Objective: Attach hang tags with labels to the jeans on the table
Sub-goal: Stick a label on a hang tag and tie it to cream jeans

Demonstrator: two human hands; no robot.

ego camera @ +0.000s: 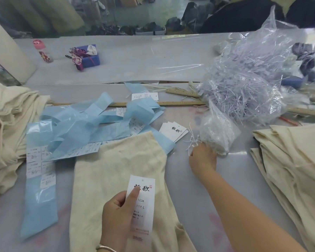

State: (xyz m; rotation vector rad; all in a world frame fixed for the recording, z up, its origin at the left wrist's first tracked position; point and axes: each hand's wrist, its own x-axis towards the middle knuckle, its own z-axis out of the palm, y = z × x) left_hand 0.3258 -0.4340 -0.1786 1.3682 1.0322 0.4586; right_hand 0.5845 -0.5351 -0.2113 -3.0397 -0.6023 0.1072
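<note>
Cream woven garment (120, 179), coarse textured cloth, lies flat mid-table on the smooth grey table surface (235, 188). Similar cream folded stacks sit at left (7, 128) and right (295, 170).

Long white card hang tag (141, 208): narrow rectangle, punched hole at top, black brush characters, "1103#" and "L" printed below, small text lower down. It is held upright above the cream garment.

Left hand (116, 220): fingers curled behind the tag, thumb pressed across its face, pinching it. Silver bangle at the wrist.

Right hand (203, 159): arm stretched forward, palm down, fingers reaching into the mouth of a small crinkled clear plastic bag of white string loops (216, 135); loose string ends spill beside the knuckles. Fingertips hidden; cannot tell whether they grip anything.

Pale blue glossy backing strips with white stickers (76, 128) tangle left of centre. Small fanned pile of white tags (173, 130) just beside the bag. Wooden ruler (171, 103) behind.
</note>
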